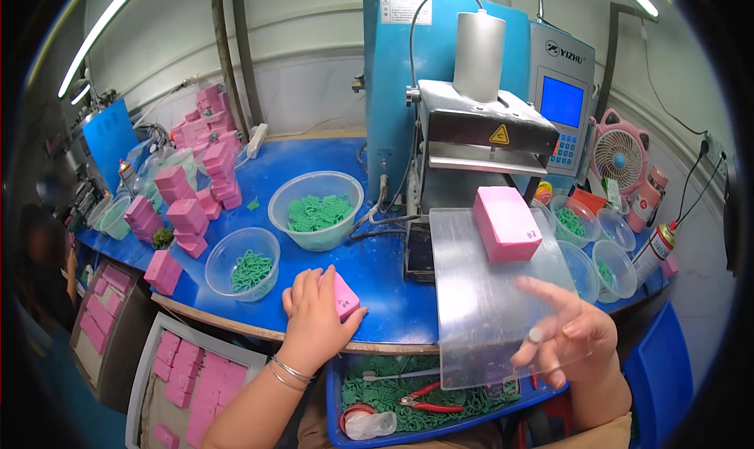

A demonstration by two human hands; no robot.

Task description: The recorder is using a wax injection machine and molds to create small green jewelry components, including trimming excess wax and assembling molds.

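Note:
My left hand [312, 319] is closed around a small pink block [345, 296] at the front edge of the blue table. A clear flat plate [471, 308] juts out from a turquoise machine [393, 64] over the table edge. On that plate stands a larger pink block [509, 223] with a small mark on it. Beside the plate's near right corner is my right hand [577, 331], fingers spread and holding nothing. Two clear bowls of green wax pieces sit beyond my left hand: a small bowl [216, 280] and a larger bowl [275, 213].
Several pink blocks [187, 213] are stacked at the left. Below the table edge, a blue tray [336, 406] holds green pieces and red-handled pliers [436, 407]. More bowls, a spray can [653, 251] and a pink fan [620, 157] stand right. A box of blocks [184, 370] is lower left.

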